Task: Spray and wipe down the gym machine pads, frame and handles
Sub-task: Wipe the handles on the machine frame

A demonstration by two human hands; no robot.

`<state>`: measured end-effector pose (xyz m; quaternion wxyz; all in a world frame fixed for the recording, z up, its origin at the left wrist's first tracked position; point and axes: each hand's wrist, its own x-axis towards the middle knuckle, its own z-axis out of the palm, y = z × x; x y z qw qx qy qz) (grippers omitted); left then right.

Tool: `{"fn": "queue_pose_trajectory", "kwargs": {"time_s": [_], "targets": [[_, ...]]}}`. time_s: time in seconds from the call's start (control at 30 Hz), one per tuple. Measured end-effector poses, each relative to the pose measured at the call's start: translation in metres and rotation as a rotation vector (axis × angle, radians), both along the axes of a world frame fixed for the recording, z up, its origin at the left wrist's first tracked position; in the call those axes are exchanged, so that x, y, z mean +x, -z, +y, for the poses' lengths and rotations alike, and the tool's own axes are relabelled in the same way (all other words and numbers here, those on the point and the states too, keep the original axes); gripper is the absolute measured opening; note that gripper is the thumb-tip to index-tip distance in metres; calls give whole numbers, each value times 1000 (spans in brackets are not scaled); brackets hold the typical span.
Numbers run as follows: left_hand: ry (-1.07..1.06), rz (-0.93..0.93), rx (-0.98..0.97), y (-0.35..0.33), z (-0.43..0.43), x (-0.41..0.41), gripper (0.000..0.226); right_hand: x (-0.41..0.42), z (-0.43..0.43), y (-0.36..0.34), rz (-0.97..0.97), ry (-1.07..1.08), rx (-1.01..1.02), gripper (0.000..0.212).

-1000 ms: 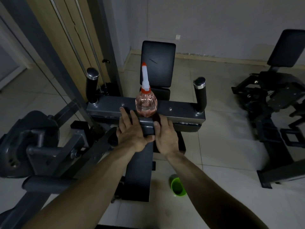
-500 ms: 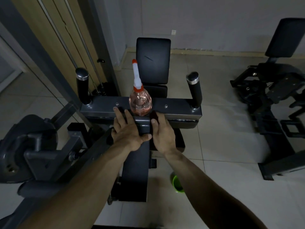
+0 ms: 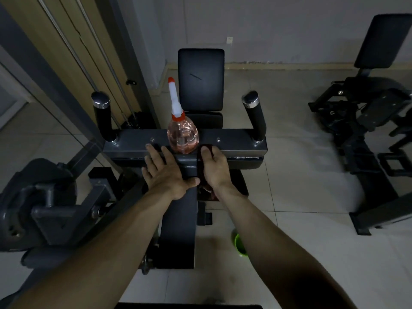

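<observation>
A pink spray bottle (image 3: 183, 137) with a white and orange nozzle stands upright on the grey crossbar (image 3: 236, 142) of the gym machine. Two black handles (image 3: 102, 117) (image 3: 255, 115) rise from the bar's ends, and a black back pad (image 3: 201, 80) stands behind it. My left hand (image 3: 166, 172) lies flat with straight fingers on the central frame beam (image 3: 178, 219), just below the bottle. My right hand (image 3: 214, 169) presses a dark red cloth (image 3: 201, 168) against the right side of the same beam; the cloth is mostly hidden under the hand.
A weight-plate arm (image 3: 38, 204) sits at the left. Another black machine (image 3: 367, 121) stands on the right. A green cup (image 3: 239, 241) rests on the tiled floor near my right forearm. Cables and a wooden panel (image 3: 73, 47) run along the left wall.
Both hands stay on the beam below the bottle with only small shifts. The dark cloth under my right hand shows more now. The view has shifted slightly.
</observation>
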<state>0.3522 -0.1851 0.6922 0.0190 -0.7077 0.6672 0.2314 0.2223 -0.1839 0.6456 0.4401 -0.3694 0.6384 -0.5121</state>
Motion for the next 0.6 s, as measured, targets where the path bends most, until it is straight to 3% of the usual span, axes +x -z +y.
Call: {"fn": "queue_pose_trajectory", "kwargs": {"time_s": [0.13, 0.3, 0.47, 0.6], "targets": [[-33, 31, 26, -3, 0, -3, 143, -8, 4, 1, -560, 18, 112, 33], [-57, 98, 34, -2, 3, -5, 138, -7, 14, 16, -965, 21, 207, 51], [-62, 117, 33, -1, 6, -7, 136, -10, 25, 49, -1092, -60, 85, 48], [-71, 125, 26, 0, 8, -7, 134, -10, 10, 32, -1013, -38, 197, 52]]}}
